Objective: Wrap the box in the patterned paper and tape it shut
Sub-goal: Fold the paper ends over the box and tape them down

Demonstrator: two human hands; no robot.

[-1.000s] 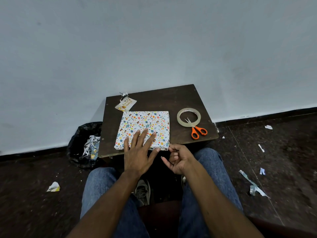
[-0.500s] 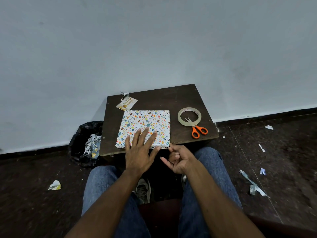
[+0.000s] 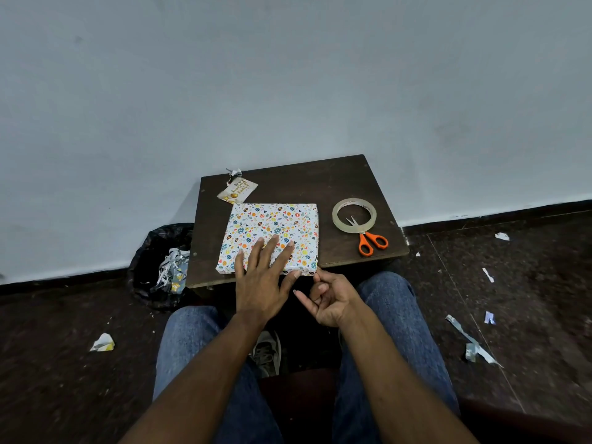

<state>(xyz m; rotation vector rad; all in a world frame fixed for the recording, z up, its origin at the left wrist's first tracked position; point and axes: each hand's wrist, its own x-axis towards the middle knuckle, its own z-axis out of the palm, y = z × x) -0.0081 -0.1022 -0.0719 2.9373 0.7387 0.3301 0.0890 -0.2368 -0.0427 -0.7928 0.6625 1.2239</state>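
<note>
The wrapped box (image 3: 272,232), covered in patterned paper, lies flat on the small dark table (image 3: 288,184). The left hand (image 3: 261,280) rests flat on the box's near half, fingers spread and straight, thumb at the near edge. The right hand (image 3: 330,299) sits just beside the box's near right corner, fingers loosely curled; whether it pinches anything cannot be determined. A tape roll (image 3: 354,216) and orange-handled scissors (image 3: 370,240) lie right of the box. A gift tag (image 3: 237,190) lies behind it.
</note>
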